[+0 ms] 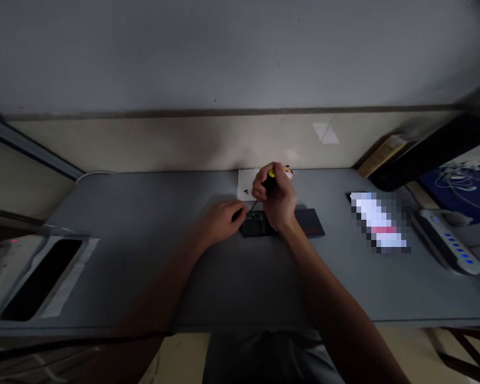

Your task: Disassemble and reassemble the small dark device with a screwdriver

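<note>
Bare arms [324, 282] reach over the smooth grey table [132, 229]. Soft, steady pressing seems best for the flat black gadget [253, 226] lying under the hands. The left hand [226, 220] bends beside it; I can't tell its grip. The right hand [283, 204] curls around a black-and-yellow screwdriver [269, 183]. Square white paper [244, 180] lies behind.

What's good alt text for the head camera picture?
A person's right hand points a screwdriver-like tool down at a dark, flat device on a gray table; the left hand is at the device's left end. Behind lies a white sheet.
</note>
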A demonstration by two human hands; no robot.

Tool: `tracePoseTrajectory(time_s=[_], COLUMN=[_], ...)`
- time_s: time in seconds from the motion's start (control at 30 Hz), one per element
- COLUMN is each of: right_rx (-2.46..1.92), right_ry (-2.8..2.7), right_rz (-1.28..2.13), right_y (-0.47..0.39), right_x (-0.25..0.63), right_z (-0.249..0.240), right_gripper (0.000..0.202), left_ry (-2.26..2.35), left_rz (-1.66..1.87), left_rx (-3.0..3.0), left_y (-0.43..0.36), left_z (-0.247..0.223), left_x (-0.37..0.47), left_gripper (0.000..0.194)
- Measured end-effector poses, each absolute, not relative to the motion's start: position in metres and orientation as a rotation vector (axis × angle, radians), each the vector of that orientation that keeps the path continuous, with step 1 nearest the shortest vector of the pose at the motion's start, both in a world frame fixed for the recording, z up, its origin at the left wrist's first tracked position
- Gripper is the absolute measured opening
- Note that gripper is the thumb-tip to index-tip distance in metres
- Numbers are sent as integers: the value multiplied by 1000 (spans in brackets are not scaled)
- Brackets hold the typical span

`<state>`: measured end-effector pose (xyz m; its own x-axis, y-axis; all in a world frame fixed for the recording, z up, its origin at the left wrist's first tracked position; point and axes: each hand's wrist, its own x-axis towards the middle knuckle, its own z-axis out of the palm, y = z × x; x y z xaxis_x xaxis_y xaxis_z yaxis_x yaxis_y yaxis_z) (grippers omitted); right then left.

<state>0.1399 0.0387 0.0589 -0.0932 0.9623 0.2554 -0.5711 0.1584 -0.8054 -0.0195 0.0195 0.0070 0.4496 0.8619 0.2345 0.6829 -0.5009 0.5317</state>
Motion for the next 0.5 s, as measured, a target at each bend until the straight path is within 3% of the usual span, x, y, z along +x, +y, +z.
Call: tracePoseTrajectory(time_s=[0.5], right_rx=[-544], right_ry=[-858], right_rz=[1471], right_y=[40], right_x=[141], right_z=[64], right_gripper=[51], left_ry=[1283], left_rz=[714], left_rx=[2398], left_y=[20], left_z=[5], left_x=[-20], left_gripper=[26])
